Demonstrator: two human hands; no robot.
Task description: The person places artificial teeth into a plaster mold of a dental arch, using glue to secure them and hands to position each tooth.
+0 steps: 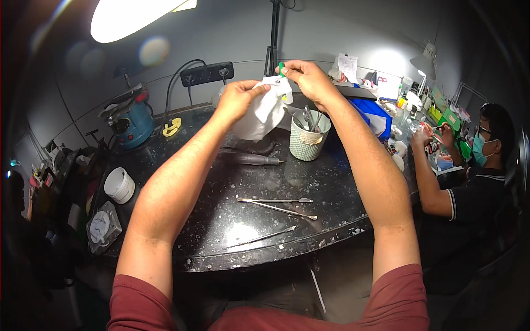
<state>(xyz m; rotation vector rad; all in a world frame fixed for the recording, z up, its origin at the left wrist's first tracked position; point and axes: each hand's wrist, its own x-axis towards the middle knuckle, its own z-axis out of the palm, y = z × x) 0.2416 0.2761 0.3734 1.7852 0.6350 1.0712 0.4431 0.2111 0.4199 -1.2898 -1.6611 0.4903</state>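
Observation:
My left hand (237,100) is closed on a white cloth or tissue (259,118), which hangs over the bench. Beside it my right hand (306,80) pinches a small green piece (282,70), at the top of a small white item (286,95) partly hidden by the cloth. Below my right hand stands a pale woven-pattern cup (306,144) of metal instruments. A grey handpiece (254,159) with a dark hose lies left of the cup. Several thin metal spatulas (281,201) lie on the dark bench (276,231).
A blue machine (132,127), yellow piece (171,128), white tub (118,185) and clear container (102,229) are on the left. Blue trays (375,116) and assorted supplies are at back right, where a masked co-worker (464,187) sits, hands raised. A lamp (130,16) hangs overhead.

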